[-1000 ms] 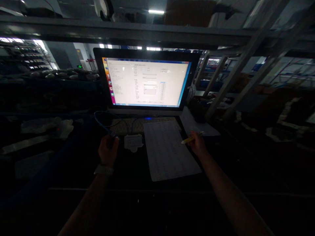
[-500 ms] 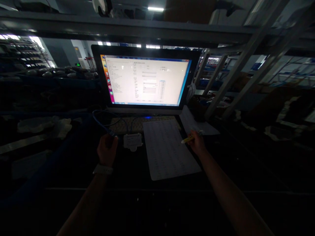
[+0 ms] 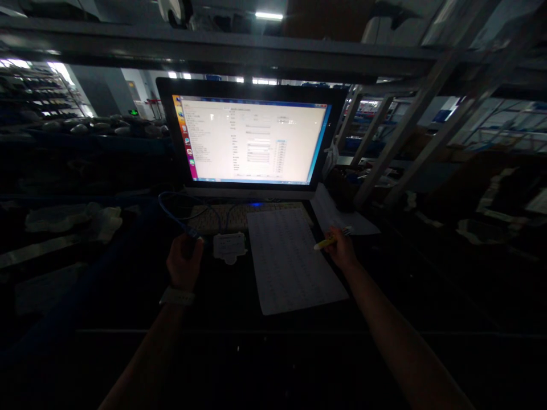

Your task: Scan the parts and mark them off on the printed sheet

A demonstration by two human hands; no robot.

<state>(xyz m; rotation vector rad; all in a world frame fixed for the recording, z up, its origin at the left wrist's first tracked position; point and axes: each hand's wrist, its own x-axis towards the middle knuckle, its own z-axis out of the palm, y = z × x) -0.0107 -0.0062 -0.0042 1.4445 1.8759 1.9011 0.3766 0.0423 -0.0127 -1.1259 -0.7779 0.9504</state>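
My left hand (image 3: 183, 261) is closed around the end of a blue cable (image 3: 173, 214) that loops back toward the monitor. A watch sits on that wrist. Just right of this hand lies a small white device (image 3: 229, 247). My right hand (image 3: 342, 248) grips a yellow pen (image 3: 325, 242), its tip at the right edge of a printed paper sheet (image 3: 290, 259) lying on the dark desk. A keyboard (image 3: 239, 215) lies behind the sheet, partly covered by it.
A lit monitor (image 3: 252, 139) showing a form window stands at the back. More paper (image 3: 342, 216) lies to its right. Slanted metal frame bars (image 3: 397, 136) rise on the right. Pale bags (image 3: 72, 219) lie at left. Shelving fills the dim background.
The view has drifted slightly; both hands keep their grips and places.
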